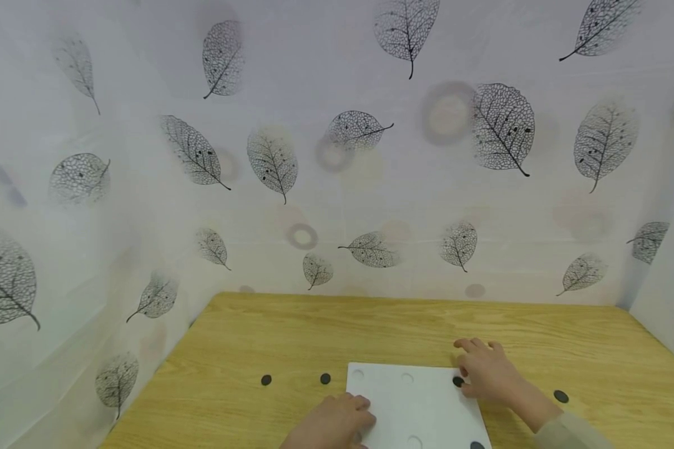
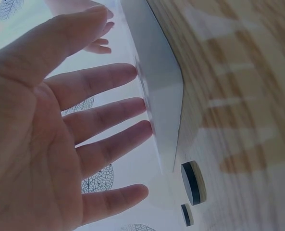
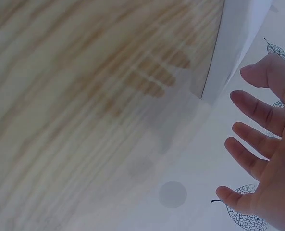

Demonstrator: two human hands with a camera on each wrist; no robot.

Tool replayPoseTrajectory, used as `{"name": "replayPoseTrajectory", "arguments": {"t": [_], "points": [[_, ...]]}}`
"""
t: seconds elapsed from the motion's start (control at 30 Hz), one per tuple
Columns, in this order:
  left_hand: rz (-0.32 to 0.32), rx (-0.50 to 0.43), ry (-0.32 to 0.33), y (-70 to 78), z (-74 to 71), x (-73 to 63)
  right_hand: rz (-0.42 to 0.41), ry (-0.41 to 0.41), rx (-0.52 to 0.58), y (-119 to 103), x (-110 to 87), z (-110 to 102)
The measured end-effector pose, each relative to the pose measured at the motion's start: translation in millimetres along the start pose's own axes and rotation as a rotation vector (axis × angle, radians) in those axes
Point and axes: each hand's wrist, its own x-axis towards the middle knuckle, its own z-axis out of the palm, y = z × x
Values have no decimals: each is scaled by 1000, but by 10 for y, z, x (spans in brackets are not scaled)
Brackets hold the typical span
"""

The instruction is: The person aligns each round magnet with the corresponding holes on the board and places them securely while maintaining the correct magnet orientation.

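Observation:
A thick white board [image 1: 421, 405] with shallow round recesses lies on the wooden table. Across its left side reaches my left hand [image 1: 334, 422]; in the left wrist view the fingers [image 2: 108, 108] are nearly straight, and several tips touch the board's face. My right hand [image 1: 485, 371] is over the far right corner, thumb and fingers spread apart. A small black disc [image 1: 458, 381] sits at that corner, right by the right thumb and fingertips. Another black disc [image 1: 477, 445] shows at the board's near right, partly cut off by the frame.
Two black discs, one farther left [image 1: 266, 380] and one nearer the board [image 1: 326, 378], lie on the table [image 1: 230, 337]. Right of the right forearm lies another disc [image 1: 561, 396]. A pale curtain [image 1: 337, 206] with leaf prints hangs behind and beside the table.

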Motion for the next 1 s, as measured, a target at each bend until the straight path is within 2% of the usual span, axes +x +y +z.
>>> {"name": "replayPoseTrajectory", "arguments": {"t": [0.23,0.63,1.0], "points": [[3,-5,-5,-4,-3,1,33,17,-2,62,-78,9],[-16,-13,-18,-4,2,8,34,21,-17,185,-240,5],[4,0,-9,-18,10,22,34,50,-32,266,-323,5]]}}
